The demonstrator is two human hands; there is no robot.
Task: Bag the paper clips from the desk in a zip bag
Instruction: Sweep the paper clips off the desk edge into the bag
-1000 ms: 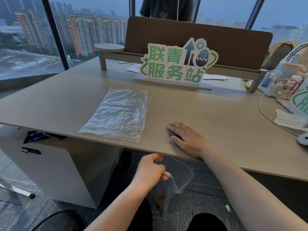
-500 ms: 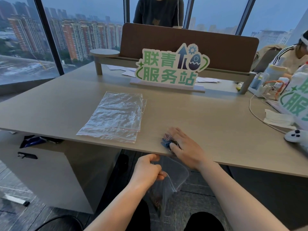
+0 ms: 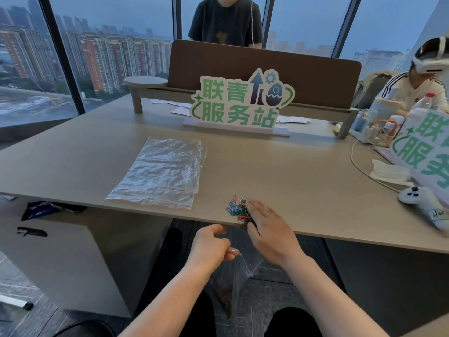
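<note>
A small heap of coloured paper clips (image 3: 237, 210) lies at the desk's (image 3: 303, 186) near edge. My right hand (image 3: 267, 227) rests flat on the desk just right of the heap, fingers together and touching the clips, its heel over the edge. Below the edge, my left hand (image 3: 210, 249) pinches the rim of a clear zip bag (image 3: 233, 280), which hangs open under the clips with some dark contents at its bottom. A stack of flat empty zip bags (image 3: 160, 171) lies on the desk to the left.
A green-lettered sign (image 3: 240, 105) stands at the back before a brown divider. At the right are a second sign (image 3: 427, 147), a white controller (image 3: 420, 198), a cable and paper. One person stands behind the desk; another sits at the right. A cabinet (image 3: 60, 259) stands below left.
My right hand has slid the clips toward the desk's near edge, uncovering the heap at its left side. The left hand still holds the bag under the edge. The camera has tilted up.
</note>
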